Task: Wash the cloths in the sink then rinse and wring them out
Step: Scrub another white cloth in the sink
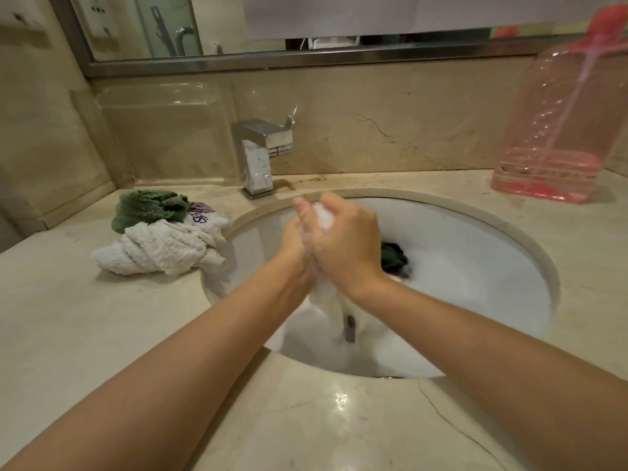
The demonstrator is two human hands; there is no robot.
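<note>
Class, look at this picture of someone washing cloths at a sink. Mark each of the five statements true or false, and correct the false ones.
1. Both hands hold a white cloth above the sink. True: the left hand and right hand press it between them.
2. A dark green cloth lies in the sink. True.
3. The wrung cloths lie right of the sink. False: they lie on the counter to its left.
4. The pink container stands in the basin. False: it stands on the counter at the far right.
5. Water streams from the tap. False: no stream shows.
</note>
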